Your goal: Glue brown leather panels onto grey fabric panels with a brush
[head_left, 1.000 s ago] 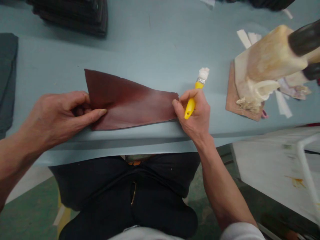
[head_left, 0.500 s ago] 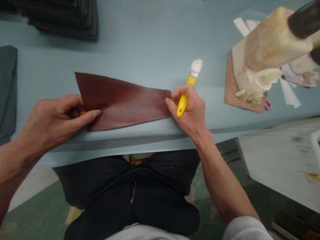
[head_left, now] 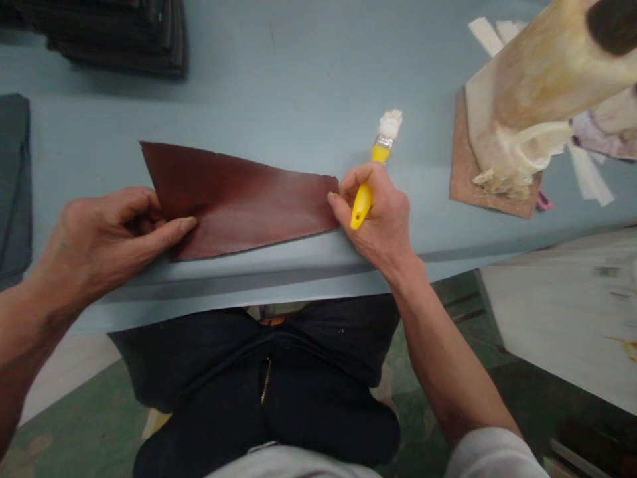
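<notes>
A dark red-brown piece of leather (head_left: pixel 249 206), wide on the left and narrower on the right, is held at the front of the table. My left hand (head_left: pixel 114 232) pinches its left end, thumb on top and fingers under or behind it. With thumb and fingertips my right hand (head_left: pixel 378 209) grips the right end. That same hand also keeps a yellow-handled paintbrush (head_left: pixel 362 204) in its curled fingers, its white-coated bristles pointing away from me.
Dark stacked pieces (head_left: pixel 119 40) stand at the back left, and dark folded material (head_left: pixel 14 186) lies at the left edge. To the right, a stained plastic container (head_left: pixel 522 93) rests on a brown board (head_left: pixel 462 159) amid white strips (head_left: pixel 590 176).
The view has shifted slightly, so the container appears a little further right. Both hands keep their hold on the leather, which shows almost no movement.
</notes>
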{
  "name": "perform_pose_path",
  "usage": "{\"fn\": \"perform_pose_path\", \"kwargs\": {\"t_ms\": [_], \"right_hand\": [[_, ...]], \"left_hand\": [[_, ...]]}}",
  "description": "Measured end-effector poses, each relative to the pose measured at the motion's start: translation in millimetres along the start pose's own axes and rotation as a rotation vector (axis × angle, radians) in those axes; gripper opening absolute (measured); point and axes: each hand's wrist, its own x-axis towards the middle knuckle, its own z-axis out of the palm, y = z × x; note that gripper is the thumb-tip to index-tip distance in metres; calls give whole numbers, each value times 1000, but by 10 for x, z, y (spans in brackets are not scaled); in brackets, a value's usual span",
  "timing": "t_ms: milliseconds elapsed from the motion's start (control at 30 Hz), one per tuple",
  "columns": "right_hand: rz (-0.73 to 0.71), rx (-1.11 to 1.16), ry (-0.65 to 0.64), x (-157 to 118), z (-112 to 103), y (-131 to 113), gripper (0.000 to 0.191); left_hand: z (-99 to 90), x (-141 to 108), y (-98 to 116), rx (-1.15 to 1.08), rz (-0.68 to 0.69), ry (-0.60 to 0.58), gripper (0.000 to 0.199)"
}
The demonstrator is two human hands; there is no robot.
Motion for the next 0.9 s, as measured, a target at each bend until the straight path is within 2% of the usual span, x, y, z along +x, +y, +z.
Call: {"fn": "perform_pose_path", "kwargs": {"t_ms": [733,900], "right_hand": [[-43,-14,14,-3,6,-28,12],[-87,-83,15,-8,5,-40,10]], "left_hand": [[2,-25,16,-42,6,6,45],[83,10,-74,-143,87,122,46]]}}
